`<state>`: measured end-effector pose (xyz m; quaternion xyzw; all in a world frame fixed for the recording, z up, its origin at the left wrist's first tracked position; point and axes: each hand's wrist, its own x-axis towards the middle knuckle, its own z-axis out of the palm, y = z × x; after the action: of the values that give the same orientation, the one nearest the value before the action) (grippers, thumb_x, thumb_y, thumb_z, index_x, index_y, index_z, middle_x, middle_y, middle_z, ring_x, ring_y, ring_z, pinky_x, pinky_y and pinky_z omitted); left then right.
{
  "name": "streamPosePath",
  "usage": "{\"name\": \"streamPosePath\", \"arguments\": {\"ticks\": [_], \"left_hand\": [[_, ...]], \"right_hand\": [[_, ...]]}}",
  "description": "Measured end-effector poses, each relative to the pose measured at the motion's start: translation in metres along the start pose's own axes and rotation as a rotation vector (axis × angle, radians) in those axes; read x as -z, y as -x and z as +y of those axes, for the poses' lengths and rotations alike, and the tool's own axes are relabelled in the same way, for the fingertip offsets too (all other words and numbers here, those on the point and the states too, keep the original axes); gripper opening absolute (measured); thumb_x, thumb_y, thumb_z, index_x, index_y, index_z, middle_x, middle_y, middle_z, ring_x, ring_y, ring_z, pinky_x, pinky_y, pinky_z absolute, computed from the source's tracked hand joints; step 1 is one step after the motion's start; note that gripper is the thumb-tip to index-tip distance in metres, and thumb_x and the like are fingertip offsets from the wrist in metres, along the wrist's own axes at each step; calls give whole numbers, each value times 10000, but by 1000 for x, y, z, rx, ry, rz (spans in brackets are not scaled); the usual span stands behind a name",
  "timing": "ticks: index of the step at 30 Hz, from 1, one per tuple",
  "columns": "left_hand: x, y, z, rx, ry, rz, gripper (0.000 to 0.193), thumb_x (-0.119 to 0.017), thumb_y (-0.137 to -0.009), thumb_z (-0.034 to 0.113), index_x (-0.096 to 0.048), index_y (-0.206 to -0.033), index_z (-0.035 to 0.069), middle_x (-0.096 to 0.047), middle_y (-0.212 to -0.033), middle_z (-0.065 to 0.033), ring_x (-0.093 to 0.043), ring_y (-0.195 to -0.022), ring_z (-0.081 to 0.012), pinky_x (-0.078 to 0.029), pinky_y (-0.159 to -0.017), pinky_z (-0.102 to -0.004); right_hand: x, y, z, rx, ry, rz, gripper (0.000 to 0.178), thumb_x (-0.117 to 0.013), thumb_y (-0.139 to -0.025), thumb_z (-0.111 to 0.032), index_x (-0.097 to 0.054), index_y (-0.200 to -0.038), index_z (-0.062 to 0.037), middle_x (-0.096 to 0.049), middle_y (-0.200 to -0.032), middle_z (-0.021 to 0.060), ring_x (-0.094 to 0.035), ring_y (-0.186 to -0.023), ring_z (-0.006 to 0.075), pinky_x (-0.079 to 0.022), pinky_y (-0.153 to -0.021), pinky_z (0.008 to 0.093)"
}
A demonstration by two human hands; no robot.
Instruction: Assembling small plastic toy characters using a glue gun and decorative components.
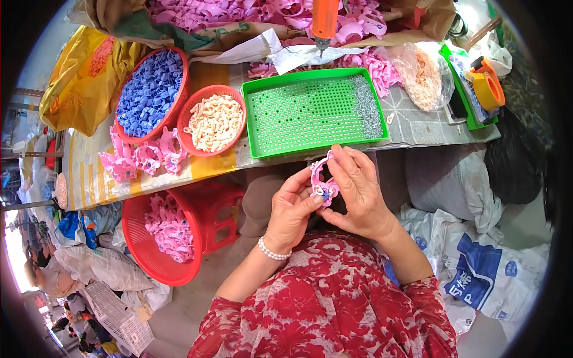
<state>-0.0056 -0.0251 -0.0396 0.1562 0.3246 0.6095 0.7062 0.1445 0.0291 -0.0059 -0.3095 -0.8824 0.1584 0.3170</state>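
Just in front of the table edge, a pink plastic ring-shaped part (318,172) is held up between my hands. A small blue piece (325,195) and a pale piece sit in its lower end. My left hand (288,212) pinches that lower end, thumb beside the blue piece. Along the part's right side lie the fingers of my right hand (362,194), closed on its upper end; its fingertips partly hide the part. Beyond my hands is a green perforated tray (280,153) with small silvery screws (368,107) at its right end.
An orange electric screwdriver (324,21) hangs over the tray. Red baskets hold blue pieces (149,92) and cream pieces (215,122). Pink parts (148,156) lie near the table edge, more fill a lower red basket (134,238). A tape roll (486,89) is far right.
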Motion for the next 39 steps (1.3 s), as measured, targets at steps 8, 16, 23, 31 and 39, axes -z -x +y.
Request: {"name": "streamPosePath", "arguments": {"ticks": [8, 16, 23, 31, 39], "left_hand": [[1, 2, -7, -94, -207, 83, 466, -593, -834, -30, -443, -1275, -15, -587, -1092, -88, -586, -927, -124, -508, -789, -252], [4, 1, -3, -88, -261, 5, 432, -568, -872, 10, -437, -1283, -10, -599, -1057, -47, -585, -899, -95, -498, -784, -237], [6, -4, 2, -122, -290, -16, 412, -566, -877, 20, -443, -1268, -24, -603, -1044, -52, -591, -887, -94, -496, -777, -232], [19, -7, 5, -117, -225, -14, 441, -625, -861, 150, -472, -1237, -22, -613, -1066, -88, -631, -860, -155, -531, -743, -267], [21, -1, 11, -100, -207, -16, 427, -635, -853, 160, -490, -1208, -29, -632, -1018, -101, -645, -828, -176, -541, -720, -275]], "right_hand": [[1, 0, -1, 69, 10, -41, 766, -747, -560, -124, -432, -1235, 54, -396, -1320, 251, -410, -1161, 425, -362, -986, 460], [5, -7, 0, 89, -34, -53, 747, -768, -572, -153, -452, -1230, 8, -381, -1330, 244, -409, -1155, 414, -371, -969, 454], [11, -21, 6, 97, -39, -95, 782, -789, -581, -213, -437, -1247, -3, -370, -1334, 248, -400, -1163, 417, -356, -977, 470], [47, -81, 50, -167, -165, 73, 755, -694, -733, -265, -334, -1347, -16, -326, -1392, 217, -345, -1278, 340, -298, -1025, 438], [67, -182, 110, -266, -938, 95, 544, -511, -839, -99, -335, -1342, 9, -442, -1324, 143, -446, -1195, 222, -351, -995, 357]]}}
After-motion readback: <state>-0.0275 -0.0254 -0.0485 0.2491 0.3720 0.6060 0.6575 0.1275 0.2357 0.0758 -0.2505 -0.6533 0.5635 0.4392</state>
